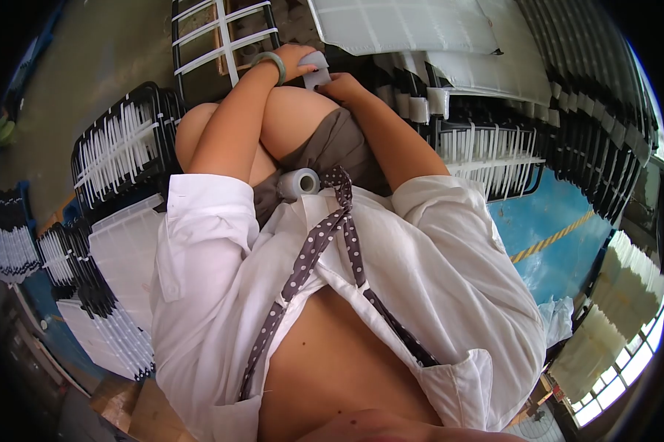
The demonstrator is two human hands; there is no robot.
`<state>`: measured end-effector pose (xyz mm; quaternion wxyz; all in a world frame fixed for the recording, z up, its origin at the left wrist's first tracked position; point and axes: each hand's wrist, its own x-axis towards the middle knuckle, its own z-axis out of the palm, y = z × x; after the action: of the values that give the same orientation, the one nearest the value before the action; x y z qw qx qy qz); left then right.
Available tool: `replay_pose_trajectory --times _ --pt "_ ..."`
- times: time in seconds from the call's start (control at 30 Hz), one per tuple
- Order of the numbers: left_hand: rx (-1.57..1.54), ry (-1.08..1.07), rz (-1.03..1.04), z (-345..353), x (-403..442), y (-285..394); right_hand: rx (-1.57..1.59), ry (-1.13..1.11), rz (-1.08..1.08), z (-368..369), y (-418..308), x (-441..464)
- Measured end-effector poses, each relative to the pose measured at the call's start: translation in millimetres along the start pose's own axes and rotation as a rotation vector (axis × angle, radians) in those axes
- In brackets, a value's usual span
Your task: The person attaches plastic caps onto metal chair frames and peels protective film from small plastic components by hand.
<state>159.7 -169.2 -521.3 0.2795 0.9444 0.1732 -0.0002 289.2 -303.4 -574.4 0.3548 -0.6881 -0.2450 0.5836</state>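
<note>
My left hand [295, 62], with a bangle on the wrist, is closed around one side of a pale, whitish strip [316, 68] above my knees. My right hand [344, 88] pinches the lower right edge of the same strip. Both hands are beside a black frame with white crossed bands [227, 46]. A grey-white roll with a hollow core [299, 183] lies in my lap.
Black frames with white bands are stacked at the left [122, 144] and right [487, 151]. White panels [413, 26] lie at the upper right, near black rods with pale ends [601, 110]. A blue surface [549, 221] carries a yellow rope. Cardboard [137, 409] is lower left.
</note>
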Motion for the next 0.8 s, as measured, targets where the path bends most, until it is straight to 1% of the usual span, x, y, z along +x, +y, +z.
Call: replay_pose_trajectory --times 0.07,0.1,0.2,0.27,0.37,0.47,0.53,0.57,0.63,0.67,0.73,0.8 --pt "0.021 0.012 0.016 5.0 1.3 -3.8 0.115 -0.031 0.035 -2.4 -1.2 -6.7" --pt "0.032 0.015 0.025 5.6 1.7 -3.0 0.124 -0.05 0.037 -4.8 1.0 -5.8" --pt "0.095 -0.076 -0.06 5.7 5.0 1.5 0.155 -0.104 0.045 -9.6 7.4 -6.1" --pt "0.149 -0.094 -0.084 7.4 5.1 3.7 0.177 -0.135 0.043 -11.8 7.7 -7.8" --pt "0.186 -0.152 -0.147 6.6 6.8 10.3 0.156 -0.103 -0.057 -8.3 5.6 -15.7" --pt "0.189 -0.205 -0.214 4.4 10.9 14.8 -0.114 -0.08 -0.212 -6.3 2.0 -18.1" --pt "0.151 -0.236 -0.236 -2.1 8.7 21.7 0.221 -0.131 -0.242 0.9 -2.9 -27.0" --pt "0.112 -0.176 -0.224 1.7 8.1 17.8 0.388 -0.157 -0.257 3.5 -6.0 -30.9" --pt "0.034 -0.057 -0.2 14.2 5.2 6.5 0.427 -0.178 -0.242 5.3 -19.6 -38.8" --pt "-0.001 -0.067 -0.216 19.2 5.8 1.6 0.446 -0.187 -0.233 5.9 -22.5 -41.0" --pt "-0.073 -0.083 -0.246 19.4 6.4 -0.2 0.409 -0.176 -0.289 6.1 -18.9 -35.8" --pt "-0.027 -0.123 -0.256 14.4 3.2 1.7 0.379 -0.178 -0.348 4.7 -17.6 -29.9"
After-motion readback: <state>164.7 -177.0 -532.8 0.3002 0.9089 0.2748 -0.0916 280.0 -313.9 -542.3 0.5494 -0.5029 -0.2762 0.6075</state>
